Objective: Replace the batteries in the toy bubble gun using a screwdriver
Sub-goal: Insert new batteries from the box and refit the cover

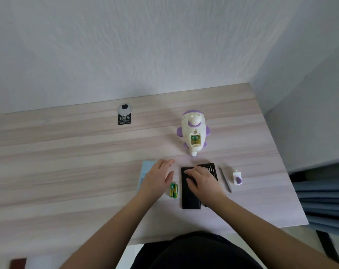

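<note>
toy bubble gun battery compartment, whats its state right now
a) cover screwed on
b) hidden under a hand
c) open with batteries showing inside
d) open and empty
c: the toy bubble gun lies on the table with its compartment uncovered and green cells visible inside, while what looks like its small white and purple cover lies apart to the right, and both hands are nearer the camera.

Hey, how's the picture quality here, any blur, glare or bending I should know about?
Head view: even, soft light with no glare; the wide lens bends the table edges; the left hand is a bit motion-blurred; small print on the black tag and batteries is too soft to read.
</note>
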Action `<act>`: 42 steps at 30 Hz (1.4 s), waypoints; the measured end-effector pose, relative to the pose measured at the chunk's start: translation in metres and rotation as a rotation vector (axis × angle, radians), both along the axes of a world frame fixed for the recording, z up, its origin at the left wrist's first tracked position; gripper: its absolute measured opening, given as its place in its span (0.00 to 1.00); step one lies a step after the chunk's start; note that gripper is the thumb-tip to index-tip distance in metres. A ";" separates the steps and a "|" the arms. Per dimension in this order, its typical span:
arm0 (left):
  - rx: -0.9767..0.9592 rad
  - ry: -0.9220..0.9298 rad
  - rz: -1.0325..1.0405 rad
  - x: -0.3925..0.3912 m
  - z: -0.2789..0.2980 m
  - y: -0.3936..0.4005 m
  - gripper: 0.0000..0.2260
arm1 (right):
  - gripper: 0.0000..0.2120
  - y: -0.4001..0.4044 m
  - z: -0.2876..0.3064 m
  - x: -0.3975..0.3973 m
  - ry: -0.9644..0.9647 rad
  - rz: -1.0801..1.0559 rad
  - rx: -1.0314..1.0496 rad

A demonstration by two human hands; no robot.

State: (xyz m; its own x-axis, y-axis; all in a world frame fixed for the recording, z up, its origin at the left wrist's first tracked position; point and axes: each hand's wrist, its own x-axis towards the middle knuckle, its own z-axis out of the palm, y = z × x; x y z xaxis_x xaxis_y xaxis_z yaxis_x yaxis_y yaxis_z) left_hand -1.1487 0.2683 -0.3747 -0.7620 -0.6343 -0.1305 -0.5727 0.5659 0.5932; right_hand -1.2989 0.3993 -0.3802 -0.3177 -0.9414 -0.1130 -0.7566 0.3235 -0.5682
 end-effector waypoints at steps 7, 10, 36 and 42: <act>0.011 -0.252 -0.159 0.030 -0.021 0.021 0.24 | 0.25 -0.009 -0.016 0.030 0.127 0.208 0.304; -0.001 -0.292 -0.156 0.028 -0.027 0.026 0.24 | 0.27 -0.014 -0.020 0.037 0.207 0.233 0.367; 0.095 -0.273 0.000 0.034 -0.012 0.013 0.23 | 0.16 -0.019 -0.025 0.060 0.167 0.183 0.331; 0.291 -0.170 0.172 0.040 -0.008 0.013 0.24 | 0.14 -0.015 -0.016 0.060 -0.055 -0.004 0.328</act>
